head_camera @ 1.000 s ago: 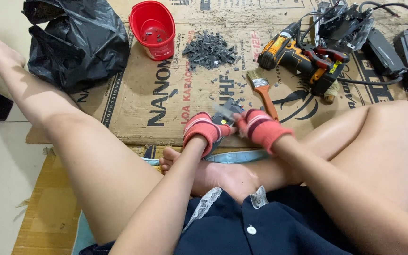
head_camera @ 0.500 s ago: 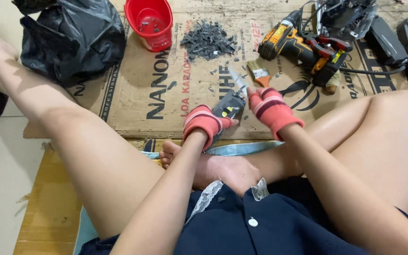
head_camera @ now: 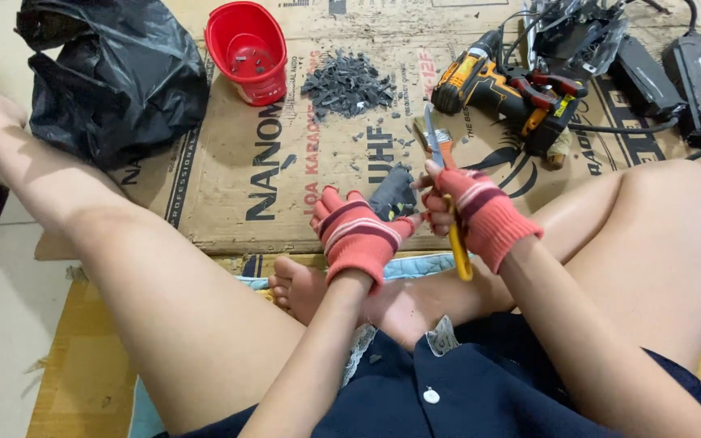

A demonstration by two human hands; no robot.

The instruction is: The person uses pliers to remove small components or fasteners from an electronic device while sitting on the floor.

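Sitting on the floor with legs apart, the person works over a sheet of cardboard (head_camera: 229,174), both hands in red striped gloves. The left hand (head_camera: 356,235) has its fingers curled and pressed around a small dark plastic part (head_camera: 393,195), which sticks out beyond the fingertips on the side toward the right hand. The right hand (head_camera: 480,212) is closed in a fist around the yellow handle of a pair of cutters (head_camera: 445,199); the handle runs down below the fingers and the metal blades rise above them, tips pointing away from the person. The blades stand just beside the dark part; whether they touch it cannot be told. The 2 hands are near each other, fingertips almost meeting.

Beyond the fingers, further out on the cardboard, lies a pile of dark scraps (head_camera: 346,81), with a red bucket (head_camera: 249,49) to its left and a black bag (head_camera: 119,77) further left. Beyond the right hand sits a yellow and black drill (head_camera: 492,81), with black power bricks (head_camera: 671,73) well apart to the right.
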